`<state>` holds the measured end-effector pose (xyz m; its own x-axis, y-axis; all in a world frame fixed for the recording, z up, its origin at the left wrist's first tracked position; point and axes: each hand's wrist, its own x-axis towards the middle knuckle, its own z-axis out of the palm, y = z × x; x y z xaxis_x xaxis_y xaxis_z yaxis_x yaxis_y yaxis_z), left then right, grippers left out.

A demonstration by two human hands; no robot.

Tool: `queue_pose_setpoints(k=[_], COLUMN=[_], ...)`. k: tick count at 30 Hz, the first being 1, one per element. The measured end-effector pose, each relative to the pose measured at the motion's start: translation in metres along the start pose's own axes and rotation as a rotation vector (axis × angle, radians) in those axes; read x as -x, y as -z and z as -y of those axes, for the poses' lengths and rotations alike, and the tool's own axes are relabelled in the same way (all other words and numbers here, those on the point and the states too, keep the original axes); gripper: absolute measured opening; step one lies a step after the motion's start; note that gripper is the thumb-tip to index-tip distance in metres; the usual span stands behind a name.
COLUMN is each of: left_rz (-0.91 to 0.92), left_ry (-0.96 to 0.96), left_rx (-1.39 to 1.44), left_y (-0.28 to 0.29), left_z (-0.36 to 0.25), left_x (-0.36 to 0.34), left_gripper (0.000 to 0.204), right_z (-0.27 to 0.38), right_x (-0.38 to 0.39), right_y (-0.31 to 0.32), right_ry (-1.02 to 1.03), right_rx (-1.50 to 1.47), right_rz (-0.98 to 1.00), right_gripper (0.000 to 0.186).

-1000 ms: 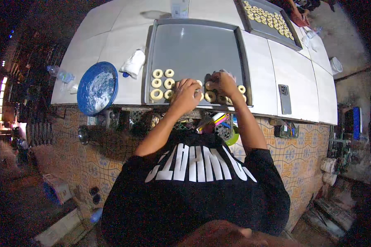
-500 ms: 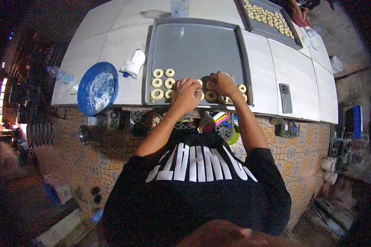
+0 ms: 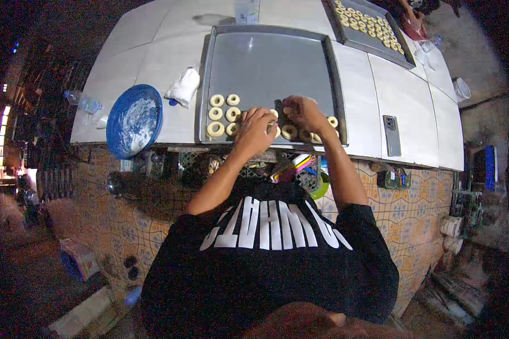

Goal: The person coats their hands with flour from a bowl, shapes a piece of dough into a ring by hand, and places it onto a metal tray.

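Pale rings of dough (image 3: 215, 129) stand in rows along the near side of a large grey metal tray (image 3: 277, 62). My left hand (image 3: 255, 131) is bent over the middle of these rows, its fingers closed around a dough ring (image 3: 274, 114) that shows only in part. Just to the right, my right hand (image 3: 305, 114) is raised slightly above the tray with its fingers curled together. What lies inside that grip is hidden. Beneath it are more dough rings (image 3: 289, 132), and another dough ring (image 3: 332, 121) sits by the tray's right wall.
Left of the tray are a blue basin (image 3: 113, 121) with white residue and a white bag (image 3: 183, 87). A phone (image 3: 391, 135) lies to the right on the tiled table (image 3: 356, 85). Another person's hand (image 3: 417, 21) is beside a second tray (image 3: 350, 39) of dough rings.
My right hand has shifted slightly left and turned, baring more of the dough rings below it. My left hand stays where it was. The other person's hand has moved a little.
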<state>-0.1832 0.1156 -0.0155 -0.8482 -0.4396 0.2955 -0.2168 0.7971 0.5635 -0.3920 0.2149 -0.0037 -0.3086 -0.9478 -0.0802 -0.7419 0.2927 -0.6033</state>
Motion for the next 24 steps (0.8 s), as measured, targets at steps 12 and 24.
queue_pose_setpoints(k=[12, 24], left_rz=[-0.07, -0.088], left_ry=[0.004, 0.07], left_rx=[-0.006, 0.023], left_y=[0.002, 0.005], left_z=[-0.005, -0.007], left_x=[-0.002, -0.001], left_gripper=[0.022, 0.024], right_z=[-0.007, 0.026], right_x=[0.017, -0.003], right_y=[-0.001, -0.006], right_ry=[-0.051, -0.099], right_rx=[0.166, 0.243], right_rz=[0.027, 0.144], right_gripper=[0.045, 0.032])
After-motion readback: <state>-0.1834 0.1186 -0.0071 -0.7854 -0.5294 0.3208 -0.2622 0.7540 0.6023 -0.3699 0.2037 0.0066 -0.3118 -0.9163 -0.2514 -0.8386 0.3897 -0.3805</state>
